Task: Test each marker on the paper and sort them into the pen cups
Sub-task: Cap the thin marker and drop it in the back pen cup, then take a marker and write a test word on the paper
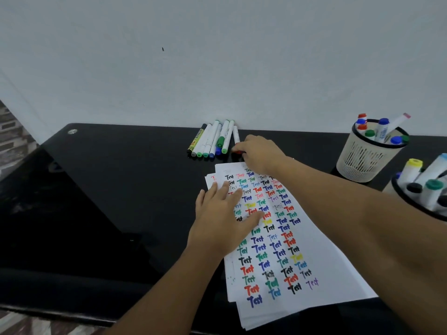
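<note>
Desk (116,180): black and glossy, pushed against a pale wall, so the wall stops anything rolling off its far edge.
Untested markers (212,139): a row lying side by side at the far edge, left of the right hand, caps towards the person; probably laid there as the waiting pile, within reach of the paper.
Left hand (222,221): fingers straight and spread, palm flat on the left part of the paper; it grasps nothing and seems to pin the sheets for writing.
Paper (321,267): a loose stack in the middle of the desk, its top sheet filled with columns of "Test" in many colours, which suggests most markers are already tried.
Right hand (258,151): reached to the far end of the paper, fingers curled down round a red-capped marker (238,141), the rightmost of the row; it looks like the next one to be tested.
Far pen cup (370,153): mesh, far right, holding sorted markers upright.
Near pen cup (420,197): at the right edge, partly cut off, also holding markers; the two stand just beside each other.
</note>
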{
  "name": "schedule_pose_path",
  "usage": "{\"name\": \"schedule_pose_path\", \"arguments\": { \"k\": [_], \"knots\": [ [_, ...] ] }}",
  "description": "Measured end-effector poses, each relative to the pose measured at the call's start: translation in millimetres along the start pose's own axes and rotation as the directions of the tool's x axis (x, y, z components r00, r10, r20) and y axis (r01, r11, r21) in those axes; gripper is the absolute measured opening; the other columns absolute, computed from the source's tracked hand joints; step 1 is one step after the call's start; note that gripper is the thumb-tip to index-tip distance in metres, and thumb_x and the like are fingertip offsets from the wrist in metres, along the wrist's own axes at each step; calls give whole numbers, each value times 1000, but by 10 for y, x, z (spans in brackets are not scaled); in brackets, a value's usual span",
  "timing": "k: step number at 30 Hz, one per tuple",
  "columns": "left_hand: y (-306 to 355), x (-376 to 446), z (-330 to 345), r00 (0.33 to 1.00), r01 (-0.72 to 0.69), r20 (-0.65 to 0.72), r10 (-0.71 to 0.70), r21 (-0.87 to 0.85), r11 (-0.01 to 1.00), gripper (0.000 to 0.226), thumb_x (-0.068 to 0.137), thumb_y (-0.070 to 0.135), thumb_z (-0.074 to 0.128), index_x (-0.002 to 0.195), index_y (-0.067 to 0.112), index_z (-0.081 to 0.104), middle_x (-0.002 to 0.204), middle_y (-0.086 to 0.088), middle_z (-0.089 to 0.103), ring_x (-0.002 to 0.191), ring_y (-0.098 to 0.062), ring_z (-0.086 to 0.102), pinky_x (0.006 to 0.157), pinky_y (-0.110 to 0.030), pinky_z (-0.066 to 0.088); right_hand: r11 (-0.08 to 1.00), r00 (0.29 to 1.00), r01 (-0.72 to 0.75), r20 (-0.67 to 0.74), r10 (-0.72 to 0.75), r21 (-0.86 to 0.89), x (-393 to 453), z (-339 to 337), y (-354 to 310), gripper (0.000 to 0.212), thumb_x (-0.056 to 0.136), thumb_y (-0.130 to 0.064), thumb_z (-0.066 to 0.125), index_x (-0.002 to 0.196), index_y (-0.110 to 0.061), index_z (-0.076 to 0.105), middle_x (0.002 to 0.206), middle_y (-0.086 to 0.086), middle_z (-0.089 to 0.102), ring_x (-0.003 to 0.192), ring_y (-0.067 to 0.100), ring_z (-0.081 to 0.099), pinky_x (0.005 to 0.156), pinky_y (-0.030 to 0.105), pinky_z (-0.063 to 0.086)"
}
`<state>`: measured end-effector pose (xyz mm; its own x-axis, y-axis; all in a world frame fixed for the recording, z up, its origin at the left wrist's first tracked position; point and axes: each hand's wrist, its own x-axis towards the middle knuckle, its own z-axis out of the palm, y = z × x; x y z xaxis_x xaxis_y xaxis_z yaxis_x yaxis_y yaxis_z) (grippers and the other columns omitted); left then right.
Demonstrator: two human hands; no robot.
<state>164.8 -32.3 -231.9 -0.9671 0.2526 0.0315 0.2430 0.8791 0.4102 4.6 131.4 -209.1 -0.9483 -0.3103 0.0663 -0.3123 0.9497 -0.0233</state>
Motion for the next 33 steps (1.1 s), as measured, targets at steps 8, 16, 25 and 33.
{"name": "schedule_pose_path", "arguments": {
  "k": [8, 16, 25, 33],
  "knots": [
    [4, -2, 6, 1000, -3, -14, 3, -9, 1000, 85, 86, 83, 42, 155, 34, 37, 168, 1, 21, 156, -19, 5, 126, -44, -5, 988, 988, 90, -111, -105, -125, -87, -22, 159, 37, 107, -20, 50, 136, -41, 60, 117, 1, 60, 105, 21, 56, 85, 36, 45],
    [14, 12, 0, 1000, 6, -6, -6, 17, 1000, 85, 85, 84, 41, 155, 34, 36, 167, 3, 22, 156, -19, 8, 127, -45, -3, 930, 928, 178, -259, -267, -320, -203, -57, 183, 33, 103, -19, 58, 136, -18, 58, 130, 9, 58, 119, 28, 56, 115, 45, 36],
    [-1, 22, 28, 999, 5, -54, -6, -29, 1000, 86, 85, 81, 46, 155, 31, 37, 165, 1, 28, 155, -18, 13, 127, -46, 2, 988, 976, 62, -215, -30, 143, -843, -391, -117, 35, 113, -29, 37, 147, -25, 44, 109, 5, 59, 86, 23, 59, 75, 42, 54],
    [40, -1, 8, 990, -1, -141, -13, -100, 995, 74, 94, 67, 51, 156, 29, 35, 153, 5, 45, 144, -16, 32, 124, -47, 18, 975, 992, -97, 99, 79, 199, -1511, -318, -111, 31, 111, -43, 36, 137, -28, 44, 112, 1, 68, 93, 18, 65, 79, 43, 57]
  ]
}}
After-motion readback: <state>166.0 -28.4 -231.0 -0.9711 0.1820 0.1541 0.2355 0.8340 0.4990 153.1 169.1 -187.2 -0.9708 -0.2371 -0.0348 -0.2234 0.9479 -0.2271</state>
